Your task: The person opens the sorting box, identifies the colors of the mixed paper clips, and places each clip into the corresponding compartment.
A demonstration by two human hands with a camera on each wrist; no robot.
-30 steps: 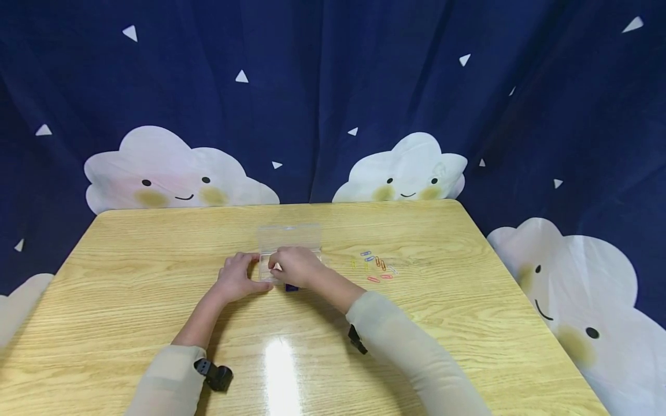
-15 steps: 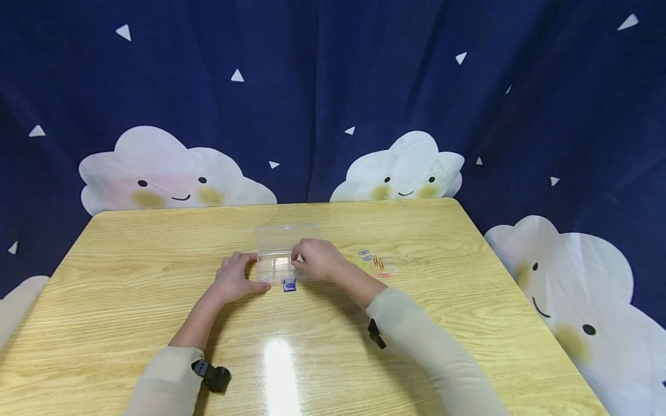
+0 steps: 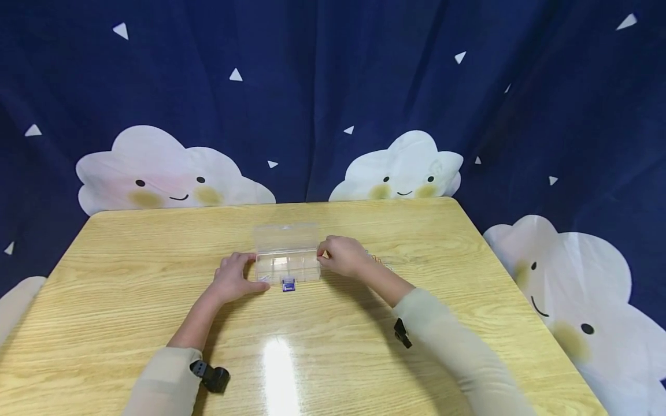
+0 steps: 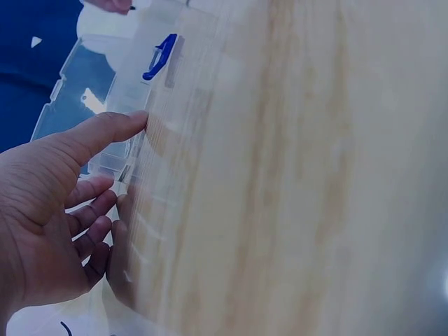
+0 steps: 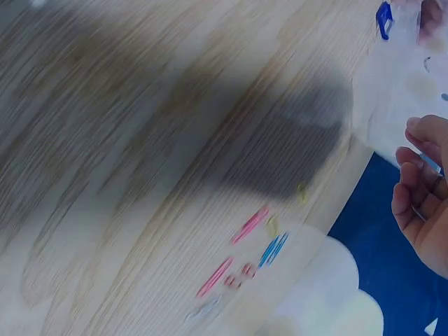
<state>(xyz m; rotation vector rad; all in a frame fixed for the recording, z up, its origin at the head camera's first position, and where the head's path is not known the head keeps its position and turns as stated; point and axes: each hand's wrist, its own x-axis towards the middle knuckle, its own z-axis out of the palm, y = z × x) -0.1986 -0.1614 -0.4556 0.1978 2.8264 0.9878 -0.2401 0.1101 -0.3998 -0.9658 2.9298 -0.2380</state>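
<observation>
A clear plastic compartment box (image 3: 295, 263) lies with its lid (image 3: 286, 237) raised at the back and a blue latch (image 3: 288, 285) at the front. My left hand (image 3: 234, 278) holds its left end, thumb at the front corner and index finger at the back one. In the left wrist view the thumb (image 4: 112, 129) lies along the front edge. Just at the box's right end is my right hand (image 3: 343, 255), its fingers loosely curled. In the right wrist view thumb and index fingertip stand apart with nothing seen between them. A small pale piece (image 3: 264, 279) lies in the leftmost compartment.
Several paper clips lie to the right of the box: pink ones (image 5: 215, 276), blue ones (image 5: 273, 248), red ones (image 5: 241, 274), yellow and white. My right hand and forearm cover most of them in the head view. A dark blue curtain (image 3: 291, 104) hangs behind the wooden table (image 3: 333, 346).
My right hand has moved right, from over the box's left compartments to its right end, uncovering the compartments and blue latch. The left hand keeps its place on the box.
</observation>
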